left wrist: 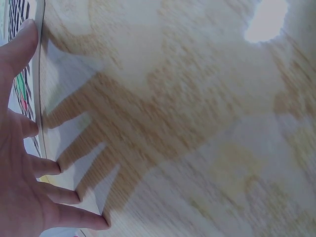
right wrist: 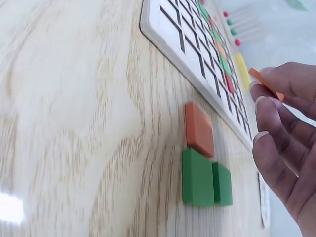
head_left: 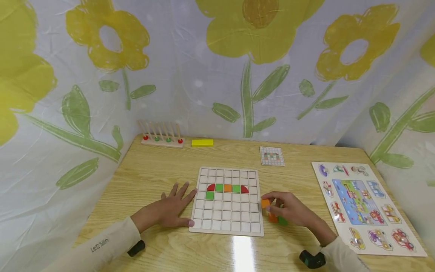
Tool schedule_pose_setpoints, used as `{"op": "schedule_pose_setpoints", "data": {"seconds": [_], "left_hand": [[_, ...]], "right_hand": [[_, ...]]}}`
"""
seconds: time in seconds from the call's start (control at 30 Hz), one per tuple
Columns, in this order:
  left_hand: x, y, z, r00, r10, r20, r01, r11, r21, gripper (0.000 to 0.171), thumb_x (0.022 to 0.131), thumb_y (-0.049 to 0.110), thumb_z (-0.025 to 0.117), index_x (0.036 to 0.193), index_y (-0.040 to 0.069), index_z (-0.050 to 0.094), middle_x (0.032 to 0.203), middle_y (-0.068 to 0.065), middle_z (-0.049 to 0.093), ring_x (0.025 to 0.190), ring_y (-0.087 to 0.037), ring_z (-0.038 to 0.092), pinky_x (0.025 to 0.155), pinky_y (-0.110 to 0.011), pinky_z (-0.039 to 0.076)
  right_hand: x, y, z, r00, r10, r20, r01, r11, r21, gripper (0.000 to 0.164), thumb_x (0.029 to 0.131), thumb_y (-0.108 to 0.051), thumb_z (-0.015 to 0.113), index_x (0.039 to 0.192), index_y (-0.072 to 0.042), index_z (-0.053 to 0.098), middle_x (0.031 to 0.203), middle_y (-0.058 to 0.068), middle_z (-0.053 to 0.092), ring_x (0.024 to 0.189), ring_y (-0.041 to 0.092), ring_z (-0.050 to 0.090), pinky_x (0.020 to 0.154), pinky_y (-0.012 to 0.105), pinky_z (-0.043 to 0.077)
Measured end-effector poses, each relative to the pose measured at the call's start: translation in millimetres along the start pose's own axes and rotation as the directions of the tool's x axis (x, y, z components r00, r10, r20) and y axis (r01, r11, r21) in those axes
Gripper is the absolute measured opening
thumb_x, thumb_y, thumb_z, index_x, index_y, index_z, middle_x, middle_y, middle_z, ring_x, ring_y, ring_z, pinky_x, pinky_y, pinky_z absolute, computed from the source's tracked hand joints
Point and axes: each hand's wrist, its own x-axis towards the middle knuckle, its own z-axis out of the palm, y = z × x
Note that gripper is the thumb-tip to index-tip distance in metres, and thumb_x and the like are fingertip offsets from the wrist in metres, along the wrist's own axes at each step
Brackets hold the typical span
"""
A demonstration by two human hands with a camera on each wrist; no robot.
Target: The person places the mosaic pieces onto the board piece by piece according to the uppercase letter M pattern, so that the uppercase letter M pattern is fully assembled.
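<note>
A white grid board [head_left: 217, 224] lies mid-table, bearing a row of red, green and orange tiles with one green tile [head_left: 209, 195] below the row's left end. My left hand [head_left: 171, 209] rests at the board's left side, fingers spread, thumb on its lower left corner. By the right edge, my right hand [head_left: 289, 207] pinches an orange tile [right wrist: 267, 85] between thumb and fingers. Below that hand, a darker orange tile [right wrist: 200, 130] and two green tiles [right wrist: 198, 177] lie on the wood, partly hidden in the head view.
Behind the board is a small pattern card [head_left: 272, 163]. A picture puzzle board [head_left: 323, 181] lies at the right. Along the back edge stand a peg rack [head_left: 163, 142] with red and green beads and a yellow block [head_left: 202, 143]. A flowered curtain [head_left: 176, 87] hangs behind the table.
</note>
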Motion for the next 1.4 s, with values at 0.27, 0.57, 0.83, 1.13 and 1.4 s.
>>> {"op": "schedule_pose_setpoints", "data": {"seconds": [0.27, 0.57, 0.83, 1.13, 1.4], "left_hand": [[-0.9, 0.4, 0.0, 1.000, 0.006, -0.004, -0.006, 1.000, -0.004, 0.105, 0.087, 0.072, 0.058, 0.163, 0.015, 0.014, 0.166, -0.027, 0.005, 0.147, -0.061, 0.006, 0.097, -0.084, 0.026], [0.6, -1.5, 2.6, 1.000, -0.005, 0.003, 0.005, 1.000, 0.006, 0.105, 0.087, 0.073, 0.058, 0.163, 0.017, 0.014, 0.167, -0.025, 0.004, 0.148, -0.060, 0.005, 0.098, -0.084, 0.026], [1.4, -2.7, 3.3, 1.000, 0.001, -0.009, -0.001, 1.000, 0.005, 0.104, 0.087, 0.074, 0.058, 0.163, 0.017, 0.015, 0.167, -0.025, 0.005, 0.148, -0.060, 0.006, 0.097, -0.084, 0.026], [0.4, -0.5, 1.5, 1.000, -0.006, 0.002, 0.006, 1.000, 0.012, 0.105, 0.087, 0.073, 0.058, 0.163, 0.016, 0.014, 0.167, -0.026, 0.005, 0.147, -0.061, 0.007, 0.097, -0.083, 0.027], [-1.0, 1.4, -0.7, 1.000, -0.008, 0.006, 0.008, 1.000, 0.020, 0.106, 0.086, 0.075, 0.057, 0.163, 0.015, 0.015, 0.166, -0.026, 0.006, 0.147, -0.061, 0.008, 0.097, -0.083, 0.028]], "right_hand": [[8.2, -5.6, 10.9, 1.000, 0.001, -0.029, -0.001, 1.000, 0.009, 0.032, 0.097, -0.016, 0.068, 0.126, -0.002, 0.066, 0.103, 0.010, 0.065, 0.061, 0.004, 0.053, 0.052, 0.023, 0.045], [17.4, -9.5, 25.1, 0.999, -0.004, -0.047, 0.005, 1.000, 0.005, 0.028, 0.095, -0.011, 0.069, 0.122, -0.004, 0.067, 0.096, 0.007, 0.063, 0.060, 0.003, 0.051, 0.051, 0.021, 0.042], [26.3, -15.5, 37.7, 0.999, -0.016, -0.048, 0.016, 1.000, -0.011, 0.026, 0.094, -0.012, 0.071, 0.119, -0.007, 0.068, 0.094, 0.003, 0.062, 0.062, 0.005, 0.049, 0.053, 0.020, 0.041], [38.9, -23.8, 54.2, 0.999, -0.038, -0.019, 0.038, 0.999, -0.021, 0.027, 0.095, -0.005, 0.066, 0.122, -0.005, 0.068, 0.092, 0.000, 0.061, 0.061, 0.002, 0.050, 0.055, 0.019, 0.044], [51.2, -30.9, 68.0, 0.999, -0.045, 0.003, 0.045, 0.999, 0.009, 0.027, 0.093, -0.003, 0.067, 0.119, -0.008, 0.069, 0.093, 0.000, 0.061, 0.058, 0.002, 0.048, 0.056, 0.020, 0.045]]}}
